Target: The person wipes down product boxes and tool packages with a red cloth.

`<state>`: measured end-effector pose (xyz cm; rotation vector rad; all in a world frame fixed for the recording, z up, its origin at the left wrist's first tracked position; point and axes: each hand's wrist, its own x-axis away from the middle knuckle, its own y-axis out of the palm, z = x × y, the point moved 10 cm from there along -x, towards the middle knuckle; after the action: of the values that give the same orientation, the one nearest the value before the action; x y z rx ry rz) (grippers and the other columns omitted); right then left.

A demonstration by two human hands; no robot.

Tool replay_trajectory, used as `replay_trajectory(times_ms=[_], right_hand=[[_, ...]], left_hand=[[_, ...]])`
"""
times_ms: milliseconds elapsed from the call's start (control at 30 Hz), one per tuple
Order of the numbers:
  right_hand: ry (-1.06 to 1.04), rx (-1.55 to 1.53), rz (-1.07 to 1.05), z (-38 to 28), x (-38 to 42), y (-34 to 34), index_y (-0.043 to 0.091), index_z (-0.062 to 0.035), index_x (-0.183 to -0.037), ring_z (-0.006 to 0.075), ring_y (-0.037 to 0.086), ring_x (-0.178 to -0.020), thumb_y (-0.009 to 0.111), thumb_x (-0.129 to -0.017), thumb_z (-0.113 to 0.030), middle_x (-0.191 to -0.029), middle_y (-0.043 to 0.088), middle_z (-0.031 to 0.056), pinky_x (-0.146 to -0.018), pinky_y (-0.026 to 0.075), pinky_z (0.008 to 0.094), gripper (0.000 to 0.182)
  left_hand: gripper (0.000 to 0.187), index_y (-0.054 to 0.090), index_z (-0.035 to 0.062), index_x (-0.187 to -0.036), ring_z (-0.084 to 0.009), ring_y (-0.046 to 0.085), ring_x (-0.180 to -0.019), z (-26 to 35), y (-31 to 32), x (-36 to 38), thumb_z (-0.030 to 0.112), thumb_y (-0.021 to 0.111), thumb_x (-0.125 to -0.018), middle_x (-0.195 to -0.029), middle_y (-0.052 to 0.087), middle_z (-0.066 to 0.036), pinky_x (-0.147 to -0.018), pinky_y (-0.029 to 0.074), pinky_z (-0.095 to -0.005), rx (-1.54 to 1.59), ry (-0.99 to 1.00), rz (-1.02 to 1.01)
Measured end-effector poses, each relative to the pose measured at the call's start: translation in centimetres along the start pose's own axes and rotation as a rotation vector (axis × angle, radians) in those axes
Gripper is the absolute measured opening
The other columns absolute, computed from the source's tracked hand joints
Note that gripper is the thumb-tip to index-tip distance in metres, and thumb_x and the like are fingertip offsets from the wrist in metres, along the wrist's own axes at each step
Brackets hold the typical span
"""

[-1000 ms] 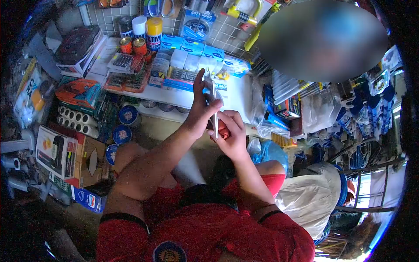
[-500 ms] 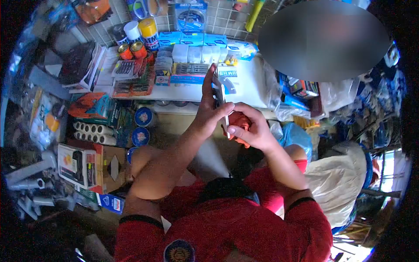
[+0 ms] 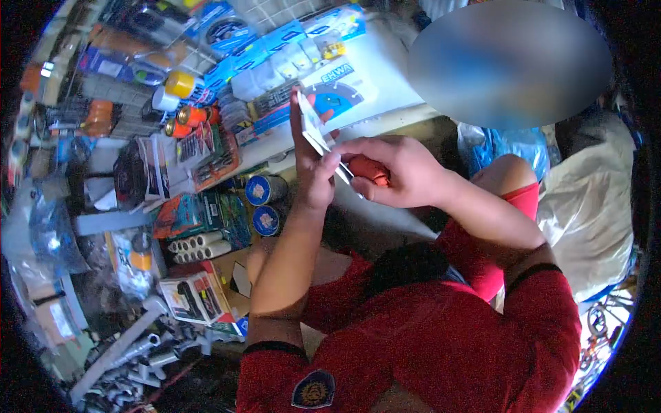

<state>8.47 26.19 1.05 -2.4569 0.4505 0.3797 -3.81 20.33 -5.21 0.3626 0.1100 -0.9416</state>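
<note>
A thin, flat, whitish panel [image 3: 312, 131] stands nearly edge-on in front of me; its kind I cannot make out. My left hand [image 3: 313, 175] supports it from behind, with the fingers stretched up along its back and the thumb at its lower edge. In my right hand [image 3: 410, 172] is a crumpled red-orange cloth [image 3: 370, 169], held in curled fingers. The thumb and fingertips of that hand lie close to the panel's lower end, and whether they also grip it is hard to see.
Behind my hands is a white counter [image 3: 396, 76] with small boxes and drill-bit packs. Spray cans [image 3: 180, 84] and orange tins [image 3: 193, 115] stand to the left. Blue-lidded cans [image 3: 266, 220] sit below the counter. Pipe fittings [image 3: 148, 351] crowd the lower left; a covered sack [image 3: 585, 199] is at right.
My view has turned, so the counter now slants and more of the left shelves shows. The panel has tilted, showing more of its face. Both hands keep their holds.
</note>
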Motion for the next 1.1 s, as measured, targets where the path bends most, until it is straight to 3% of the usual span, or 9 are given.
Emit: replay_trajectory(times_ms=[100,133,200,233,467,567,800,867,1100], right_hand=[[0.108,0.027,-0.040,0.4,0.4,-0.5,0.062,-0.0115,-0.106,0.0305,0.067,-0.074,0.073,-0.076,-0.013,-0.084,0.064,0.0100,-0.067,0.055,0.0378,0.032],[0.119,0.022,-0.025,0.8,0.6,-0.4,0.062,-0.0115,-0.106,0.0305,0.067,-0.074,0.073,-0.076,-0.013,-0.084,0.064,0.0100,-0.067,0.055,0.0378,0.032],[-0.264,0.331,0.290,-2.4,1.4,-2.1,0.061,-0.0150,-0.107,0.0294,0.068,-0.087,0.075,-0.069,-0.014,-0.111,0.064,0.0096,-0.072,0.057,0.0382,0.040],[-0.195,0.343,0.305,-1.5,1.6,-2.1,0.066,-0.0149,-0.104,0.0288,0.066,-0.098,0.075,-0.068,-0.014,-0.128,0.057,0.0085,-0.078,0.058,0.0380,0.037],[-0.025,0.163,0.390,-0.7,1.4,-3.4,0.073,-0.0079,-0.101,0.0268,0.065,-0.091,0.074,-0.072,-0.004,-0.127,0.059,0.0122,-0.080,0.055,0.0391,0.030],[0.005,0.216,0.363,-0.1,1.5,-2.7,0.073,-0.0058,-0.097,0.0259,0.064,-0.091,0.075,-0.075,-0.005,-0.125,0.060,0.0116,-0.080,0.054,0.0385,0.023],[-0.152,0.336,0.475,-2.1,1.8,-3.6,0.075,-0.0083,-0.087,0.0249,0.062,-0.093,0.076,-0.066,-0.009,-0.112,0.064,0.0070,-0.078,0.054,0.0347,0.021],[-0.172,0.373,0.516,-2.7,2.0,-3.8,0.075,-0.0090,-0.087,0.0243,0.061,-0.092,0.076,-0.065,-0.010,-0.111,0.064,0.0063,-0.078,0.054,0.0342,0.022],[-0.143,0.281,0.404,-2.8,1.9,-3.5,0.076,-0.0111,-0.090,0.0234,0.061,-0.091,0.077,-0.068,-0.014,-0.113,0.064,0.0050,-0.078,0.054,0.0348,0.023]], left_hand=[[0.117,0.007,0.0166,-0.161,-0.0270,0.041,-0.132,-0.3,0.7,-0.5,0.049,0.073,-0.071,-0.157,0.030,-0.010,-0.103,0.039,-0.0424,0.048,-0.039,0.020],[0.094,0.011,0.0126,-0.159,-0.0344,0.041,-0.138,0.1,0.9,-0.5,0.031,0.062,-0.083,-0.159,0.031,-0.014,-0.110,0.040,-0.0483,0.077,0.041,-0.035],[0.091,0.012,0.0124,-0.159,-0.0348,0.041,-0.138,-0.1,0.1,-0.6,0.029,0.061,-0.084,-0.157,0.032,-0.014,-0.110,0.040,-0.0501,-0.012,0.115,0.090],[0.091,0.011,0.0131,-0.158,-0.0354,0.042,-0.136,-0.1,-0.4,-0.4,0.029,0.062,-0.084,-0.155,0.033,-0.014,-0.110,0.040,-0.0511,-0.050,0.135,0.155],[0.104,0.003,0.0172,-0.158,-0.0348,0.031,-0.136,4.2,1.4,0.6,0.020,0.071,-0.079,-0.154,0.016,-0.018,-0.111,0.034,-0.0512,-0.282,0.287,0.319],[0.114,-0.001,0.0127,-0.157,-0.0365,0.031,-0.136,4.7,2.2,1.3,0.030,0.077,-0.076,-0.154,0.013,-0.019,-0.112,0.032,-0.0526,-0.511,0.396,0.296],[0.122,-0.005,0.0189,-0.158,-0.0419,0.028,-0.140,5.0,2.0,1.4,0.043,0.081,-0.075,-0.159,0.011,-0.012,-0.112,0.032,-0.0579,-0.371,0.492,0.244],[0.136,-0.009,0.0172,-0.157,-0.0464,0.027,-0.140,5.1,1.7,1.4,0.062,0.082,-0.067,-0.160,0.006,-0.016,-0.110,0.034,-0.0611,-0.357,0.481,0.290],[0.107,-0.004,0.0231,-0.159,-0.0449,0.032,-0.138,3.2,1.6,1.1,0.042,0.067,-0.081,-0.159,0.018,-0.010,-0.112,0.032,-0.0604,-0.213,0.347,0.152]])
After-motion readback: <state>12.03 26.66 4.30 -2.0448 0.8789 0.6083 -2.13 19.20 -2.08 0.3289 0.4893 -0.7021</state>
